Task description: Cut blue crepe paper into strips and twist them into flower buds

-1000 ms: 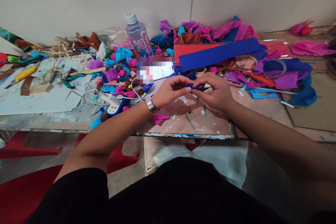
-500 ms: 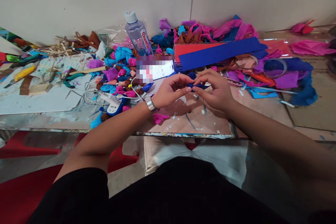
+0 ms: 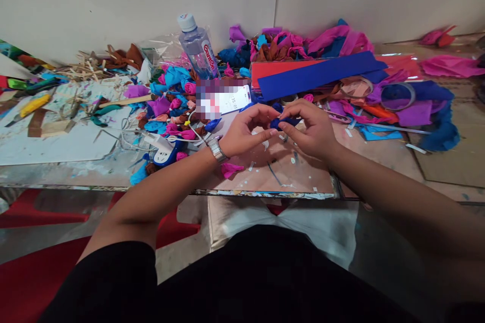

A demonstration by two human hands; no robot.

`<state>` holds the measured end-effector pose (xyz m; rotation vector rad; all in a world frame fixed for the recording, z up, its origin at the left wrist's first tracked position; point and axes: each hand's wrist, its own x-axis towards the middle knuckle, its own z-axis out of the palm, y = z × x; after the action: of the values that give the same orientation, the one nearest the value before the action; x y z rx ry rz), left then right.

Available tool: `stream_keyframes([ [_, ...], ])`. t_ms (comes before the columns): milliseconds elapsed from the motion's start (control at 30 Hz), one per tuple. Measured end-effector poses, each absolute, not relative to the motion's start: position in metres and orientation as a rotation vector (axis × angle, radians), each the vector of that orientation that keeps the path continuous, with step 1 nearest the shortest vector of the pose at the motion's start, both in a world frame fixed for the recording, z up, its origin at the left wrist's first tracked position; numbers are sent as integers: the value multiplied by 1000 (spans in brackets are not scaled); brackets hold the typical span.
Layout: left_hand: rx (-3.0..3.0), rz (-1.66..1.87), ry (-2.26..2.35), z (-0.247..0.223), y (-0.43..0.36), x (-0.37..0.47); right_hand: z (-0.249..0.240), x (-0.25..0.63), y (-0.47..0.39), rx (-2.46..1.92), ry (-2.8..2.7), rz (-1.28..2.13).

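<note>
A small piece of dark blue paper (image 3: pixel 280 122) is pinched between my two hands above the table's front part. My left hand (image 3: pixel 248 132), with a metal watch at the wrist, grips its left side with thumb and fingers. From the right, my right hand (image 3: pixel 308 128) holds the same piece with thumb and forefinger close to the left fingertips. Part of the paper is hidden by the fingers. Just behind the hands lie a lit phone (image 3: pixel 235 100) and long blue paper strips (image 3: pixel 318 76) on a red sheet.
A water bottle (image 3: pixel 197 50) stands behind the phone. Crumpled coloured paper pieces (image 3: pixel 161 106) surround a power strip (image 3: pixel 164 151) with white cables. Tape rings (image 3: pixel 397 97) lie at right, a yellow-handled knife (image 3: pixel 35 105) at far left. The table's front edge (image 3: pixel 265 194) is near my body.
The fingers have shifted slightly around the blue paper, which now looks more bunched between them. Both hands stay in nearly the same place.
</note>
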<state>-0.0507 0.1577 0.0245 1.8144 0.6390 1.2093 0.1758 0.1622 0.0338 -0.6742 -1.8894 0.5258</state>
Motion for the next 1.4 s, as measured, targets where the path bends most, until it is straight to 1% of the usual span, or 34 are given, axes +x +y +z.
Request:
stream_keyframes([
  [400, 1993, 1346, 712, 20, 155, -51, 32, 176, 165, -681, -1884, 540],
  [1067, 1899, 1372, 694, 19, 156, -50, 28, 175, 166, -731, -1871, 598],
  [1400, 1932, 1374, 695, 23, 155, -52, 26, 178, 167, -724, -1920, 752],
])
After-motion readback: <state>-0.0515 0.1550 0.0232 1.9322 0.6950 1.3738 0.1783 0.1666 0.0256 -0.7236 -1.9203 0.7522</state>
